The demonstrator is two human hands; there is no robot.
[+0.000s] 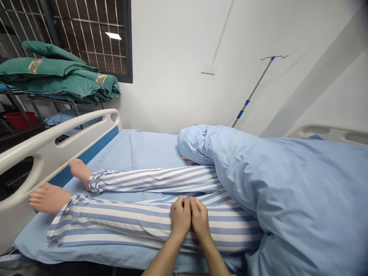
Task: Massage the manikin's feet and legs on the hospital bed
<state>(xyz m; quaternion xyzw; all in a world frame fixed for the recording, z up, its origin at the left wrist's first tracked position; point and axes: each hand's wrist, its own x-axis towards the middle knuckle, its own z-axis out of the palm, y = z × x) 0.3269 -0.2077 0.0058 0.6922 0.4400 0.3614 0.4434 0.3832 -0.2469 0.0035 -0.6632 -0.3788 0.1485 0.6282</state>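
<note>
My left hand [180, 215] and my right hand [199, 217] are side by side over the near thigh of a lying figure, their thumb sides touching. Both are closed, with fingers curled downward and fingertips hidden, so I cannot tell whether they pinch anything. Beneath them are blue-and-white striped trousers [123, 212], covering both legs. Two bare feet, a near foot [50, 197] and a far foot [79, 171], point left. To the right of my hands, a light blue quilt [301, 191] is bunched over the figure's upper body. A bit of skin-coloured hand [188, 160] peeks from under its edge.
A blue sheet [155, 143] covers the bed. The white footboard [86, 119] rises at left, and part of the headboard [333, 132] shows at right. An IV pole [255, 86] stands by the wall. Folded green quilts [63, 76] lie on a rack below the barred window.
</note>
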